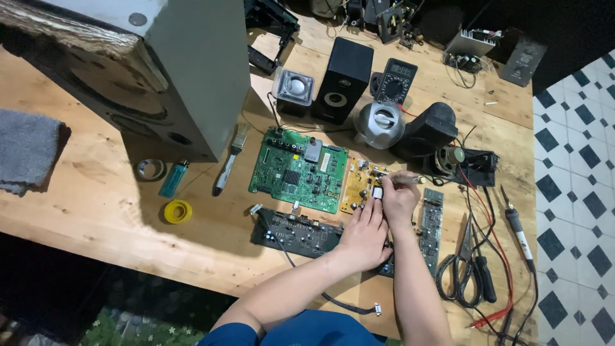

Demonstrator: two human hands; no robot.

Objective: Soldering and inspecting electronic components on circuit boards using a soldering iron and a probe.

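Fingers (378, 204) on small component (377, 192), tool (398, 180) above

Big speaker (147, 83): stood at the table's far left.
Green circuit board (299, 170): laid flat mid-table.
Brush (232, 158): laid just left of that board.
Lighter (174, 178) and yellow tape roll (177, 211): placed near the speaker.
Multimeter (394, 81): propped behind, display unreadable.
Scissors (462, 269): seemingly among cables, right.

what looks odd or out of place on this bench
A dark speaker lies tipped on its side beside the upright black speaker, and a bare driver sits out loose. Both hands work at the small yellow board.
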